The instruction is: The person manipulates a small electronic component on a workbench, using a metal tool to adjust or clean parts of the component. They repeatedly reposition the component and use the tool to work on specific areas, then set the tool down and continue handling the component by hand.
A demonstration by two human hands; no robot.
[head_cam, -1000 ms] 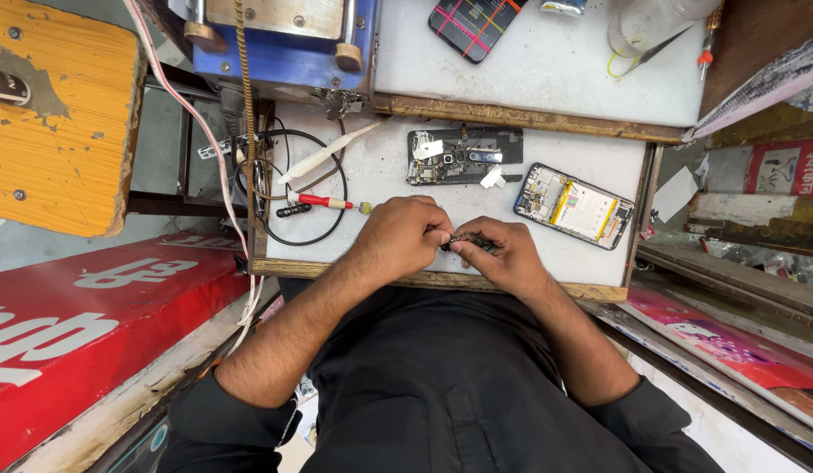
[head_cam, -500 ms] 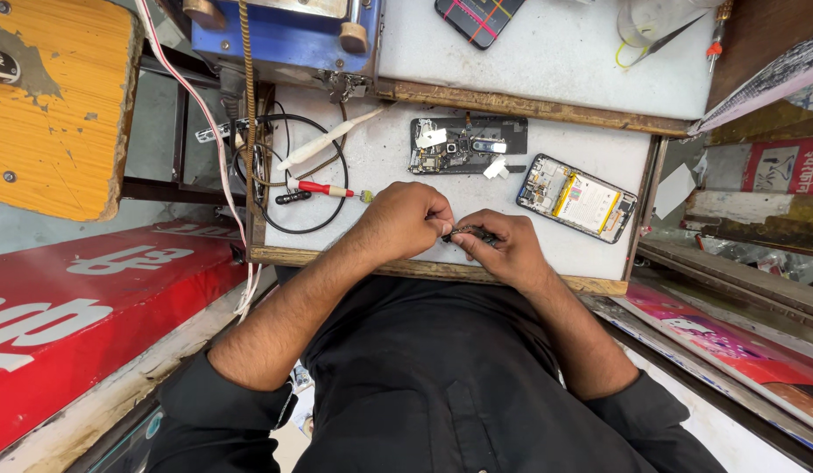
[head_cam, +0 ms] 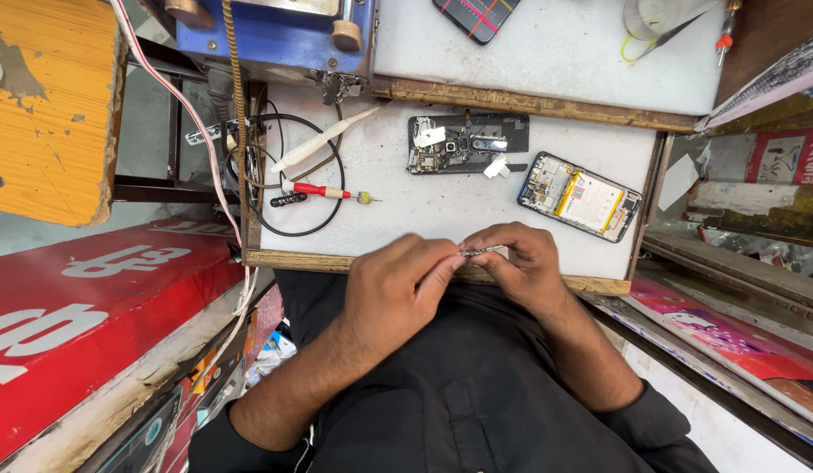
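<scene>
Left of centre, a red-handled screwdriver (head_cam: 323, 190) lies on the white work mat (head_cam: 398, 206). At lower centre, the left hand (head_cam: 393, 285) and right hand (head_cam: 520, 263) both pinch a tiny metal part (head_cam: 479, 252) at its ends; it looks light, thin and easily bent. An opened phone (head_cam: 582, 196) sits at right.

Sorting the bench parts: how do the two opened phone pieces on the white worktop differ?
The dark phone frame lies level, farther from the hands, its circuitry mostly black. The opened phone with the battery lies tilted near the worktop's right edge, showing a pale battery with a yellow strip. Both lie face down, untouched.
</scene>
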